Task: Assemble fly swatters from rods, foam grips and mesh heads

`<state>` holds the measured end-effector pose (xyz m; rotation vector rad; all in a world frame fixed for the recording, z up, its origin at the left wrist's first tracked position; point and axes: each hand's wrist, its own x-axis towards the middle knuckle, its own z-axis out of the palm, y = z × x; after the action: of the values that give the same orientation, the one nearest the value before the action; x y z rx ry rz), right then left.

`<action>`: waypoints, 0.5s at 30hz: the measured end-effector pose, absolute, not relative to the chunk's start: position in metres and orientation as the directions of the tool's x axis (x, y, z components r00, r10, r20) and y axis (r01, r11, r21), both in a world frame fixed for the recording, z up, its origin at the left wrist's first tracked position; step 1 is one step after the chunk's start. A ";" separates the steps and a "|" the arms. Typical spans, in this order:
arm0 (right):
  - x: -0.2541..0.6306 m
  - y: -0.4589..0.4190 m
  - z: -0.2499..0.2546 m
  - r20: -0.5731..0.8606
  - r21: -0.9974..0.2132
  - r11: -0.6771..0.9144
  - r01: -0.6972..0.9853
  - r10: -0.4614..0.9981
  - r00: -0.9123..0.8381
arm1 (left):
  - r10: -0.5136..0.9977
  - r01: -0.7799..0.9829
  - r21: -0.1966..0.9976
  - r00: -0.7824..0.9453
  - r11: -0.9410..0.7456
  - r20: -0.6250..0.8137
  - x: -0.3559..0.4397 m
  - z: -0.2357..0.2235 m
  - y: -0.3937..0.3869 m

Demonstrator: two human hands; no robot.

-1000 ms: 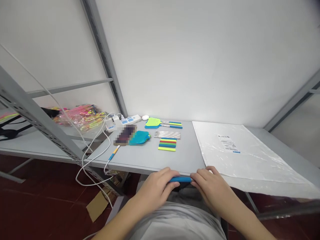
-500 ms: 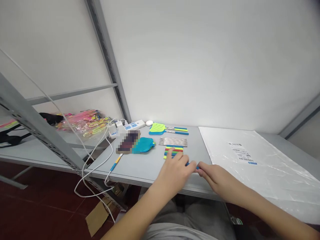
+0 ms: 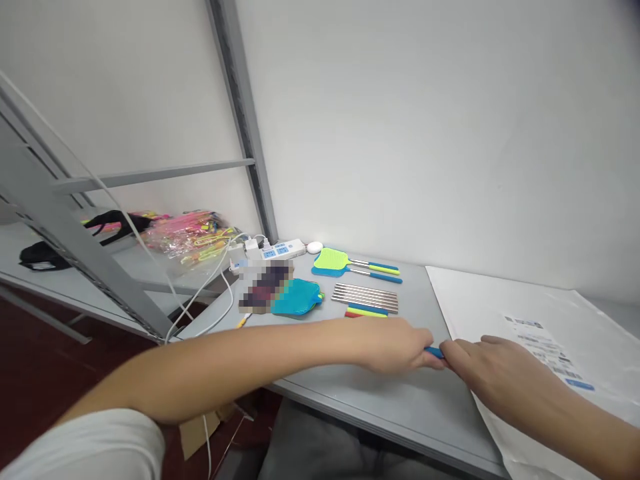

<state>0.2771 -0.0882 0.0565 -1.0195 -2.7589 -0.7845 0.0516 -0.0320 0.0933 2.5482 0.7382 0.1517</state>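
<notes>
Blue plastic shows between our two hands: a short bit of a blue handle point(image 3: 434, 351), low over the table point(image 3: 380, 393) near its front edge. Left hand point(image 3: 395, 345) is curled over one end, fingers closed round it, thumb side hidden, so most of the piece is covered. Right hand point(image 3: 493, 377) meets it from the other side w/ fingertips pinched on the tip. Gripped at both ends like that, probably to pull or push along its length, tho we can't tell which.

Behind the left hand lie more coloured handles point(image 3: 367, 311) stacked side by side, and just beyond them a row of metal rods point(image 3: 366, 297), laid parallel, prob. sorted parts kept in reach. Farther back: a green swatter point(image 3: 331, 258) resting on a blue one, already assembled. Left of the rods, a teal swatter head point(image 3: 296, 298).

Right hand sits at the edge of a plastic bag point(image 3: 525, 313) spread flat, label up. Power strip point(image 3: 280, 250) is at the wall.
</notes>
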 end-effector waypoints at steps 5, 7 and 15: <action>0.256 -0.086 0.076 0.251 0.474 0.703 0.529 0.468 -0.847 | 0.232 0.535 0.832 0.836 -0.148 -0.497 0.025 0.114 -0.028; 0.249 -0.084 0.085 0.238 0.480 0.732 0.483 0.422 -0.875 | 0.024 0.555 0.806 0.820 0.207 -0.571 0.014 0.115 -0.028; 0.242 -0.085 0.093 0.156 0.326 0.856 0.401 0.370 -0.916 | -0.214 0.537 0.569 0.816 0.622 -0.536 -0.002 0.098 -0.049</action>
<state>0.2419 -0.0846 0.0928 -0.6124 -2.9411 -0.5463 -0.0022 -0.0492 0.0976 0.7889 0.4459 -0.4485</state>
